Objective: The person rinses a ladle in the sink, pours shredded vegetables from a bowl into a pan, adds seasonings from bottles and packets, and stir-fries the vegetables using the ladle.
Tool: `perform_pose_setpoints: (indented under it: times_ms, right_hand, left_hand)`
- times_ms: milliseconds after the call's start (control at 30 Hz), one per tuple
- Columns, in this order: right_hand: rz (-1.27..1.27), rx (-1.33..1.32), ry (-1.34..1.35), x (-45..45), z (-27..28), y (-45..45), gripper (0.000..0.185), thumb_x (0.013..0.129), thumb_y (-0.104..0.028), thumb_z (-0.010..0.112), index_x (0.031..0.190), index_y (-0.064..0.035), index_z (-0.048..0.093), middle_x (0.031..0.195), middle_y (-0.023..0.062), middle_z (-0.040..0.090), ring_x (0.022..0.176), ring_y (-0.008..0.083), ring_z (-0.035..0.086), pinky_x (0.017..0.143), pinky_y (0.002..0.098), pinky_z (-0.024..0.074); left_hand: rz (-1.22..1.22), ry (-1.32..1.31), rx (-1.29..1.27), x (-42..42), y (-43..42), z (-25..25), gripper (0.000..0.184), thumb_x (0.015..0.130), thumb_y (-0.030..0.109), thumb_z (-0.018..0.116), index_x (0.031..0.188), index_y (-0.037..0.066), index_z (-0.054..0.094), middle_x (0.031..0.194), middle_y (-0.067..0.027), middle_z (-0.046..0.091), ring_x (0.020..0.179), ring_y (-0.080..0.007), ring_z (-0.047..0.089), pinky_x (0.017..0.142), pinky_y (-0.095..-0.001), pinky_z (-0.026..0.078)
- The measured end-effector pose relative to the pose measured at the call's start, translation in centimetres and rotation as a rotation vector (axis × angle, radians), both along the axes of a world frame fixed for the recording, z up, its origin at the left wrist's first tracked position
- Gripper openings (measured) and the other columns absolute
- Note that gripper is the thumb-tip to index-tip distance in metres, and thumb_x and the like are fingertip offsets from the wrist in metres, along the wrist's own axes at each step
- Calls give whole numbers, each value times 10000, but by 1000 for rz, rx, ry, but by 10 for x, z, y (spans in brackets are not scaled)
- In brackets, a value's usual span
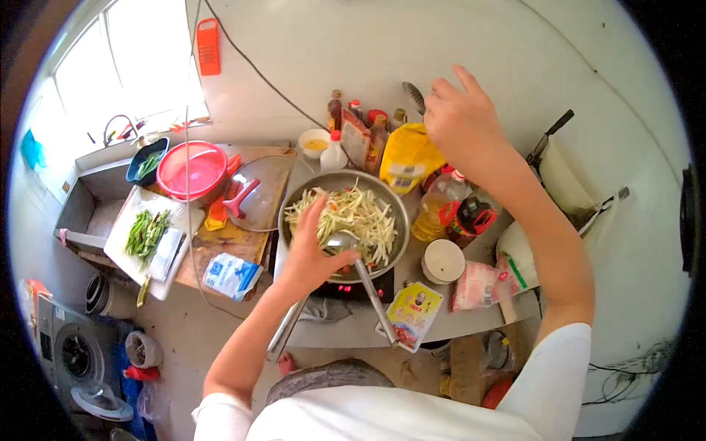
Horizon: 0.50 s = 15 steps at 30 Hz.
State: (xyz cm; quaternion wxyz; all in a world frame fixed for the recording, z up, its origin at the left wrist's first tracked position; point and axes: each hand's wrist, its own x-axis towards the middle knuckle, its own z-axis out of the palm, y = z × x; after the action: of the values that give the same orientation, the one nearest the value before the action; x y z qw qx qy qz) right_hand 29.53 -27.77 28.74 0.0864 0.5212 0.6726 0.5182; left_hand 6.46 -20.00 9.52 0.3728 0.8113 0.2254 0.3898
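"Head view: what is the left hand (309,259) doing?"

"It hovers over the wide, round silver metal pan (401,213), palm down. The grip is wide open, thumb and fingers spread, and nothing shows in it. The thumb is close to the silver metal ladle (370,288); I can't tell whether they touch."

"Where does the ladle lie?"

"Its bowl is in the pan, on the pale, thin-cut vegetable strips (371,220) with some orange-red bits among them. Its handle slants over the near rim."

"And the pan?"

"On the black cooktop (323,289) with red lights, set on the surface (338,332)."

"The right hand (462,114)?"

"Raised above the yellow plastic bag (409,156), one finger pointing up, the others bent. I can't tell how far its grip is closed, or whether it has hold of anything."

"What else is near?"

"Left of the pan, a clear round lid (276,187) with a red handle. To its right, a clear bottle of yellow oil (432,215) and a round white container (443,262); nearer the person, a yellow-and-white packet (414,314)."
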Motion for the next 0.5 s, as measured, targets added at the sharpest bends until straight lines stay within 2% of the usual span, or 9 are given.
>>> perform_pose_setpoints:
  times_ms: [33,100,167,267,300,367,433,467,500]
  right_hand:
    - [44,-3,43,-14,-4,-3,86,679,-136,609,653,-92,678,748,49,620,869,228,571,978,490,400]
    - [72,-82,123,-43,-12,-14,84,677,-133,596,669,-81,660,783,47,620,897,222,575,983,469,405]
    - [47,-230,195,-68,-17,-27,93,671,-125,579,707,-66,641,835,43,619,968,203,575,994,447,412]
    - [279,-202,518,-66,-25,-42,228,709,-107,615,924,-38,652,906,98,627,903,246,604,939,386,443]
    - [293,-149,796,-65,-30,-51,280,725,-101,634,998,-36,632,942,101,630,935,238,606,930,371,451]
    - [323,-41,1331,-56,-41,-71,401,758,-90,673,1147,-32,592,1016,105,634,999,222,609,911,341,468]
    - [325,-371,2149,-33,-89,-74,584,791,-99,671,1335,-55,461,1128,45,620,1075,154,569,958,306,429]
    - [385,-429,2449,-33,-117,-73,557,794,-120,727,1291,-29,493,1196,69,600,1061,147,581,914,326,472]
    - [121,-347,2391,-41,-141,-76,529,788,-114,728,1266,-28,517,1180,79,614,1041,150,591,915,317,469]
  left_hand:
    - [-56,-85,-88,19,0,-3,579,786,88,722,1300,71,457,1339,-113,433,1218,-232,471,833,-352,530]
    - [-286,-163,-488,34,-7,-13,567,796,75,705,1303,67,450,1300,-122,481,1172,-256,516,856,-399,538]
    - [-629,-137,-1110,39,-16,-16,552,810,68,684,1306,61,442,1255,-125,526,1108,-268,565,865,-433,544]
    - [-713,-280,-1244,33,-43,-24,516,829,72,658,1298,46,444,1199,-119,571,1025,-278,611,866,-458,548]
    - [-743,-287,-1236,33,-41,-33,518,857,141,650,1311,45,421,1228,-131,553,1040,-289,610,863,-470,548]
    - [-832,-382,-1279,30,-44,-24,525,872,182,642,1319,47,402,1228,-135,552,1056,-294,605,866,-479,545]
    - [-874,-413,-1251,34,-45,-18,504,917,258,593,1324,52,379,1222,-134,549,1072,-278,603,859,-463,550]
    - [-815,-375,-1259,39,-51,-18,488,928,264,576,1322,55,380,1218,-128,549,1070,-267,604,855,-450,552]
    - [-758,-332,-1263,46,-58,-17,473,938,271,559,1320,57,380,1214,-121,550,1067,-256,606,852,-437,555]
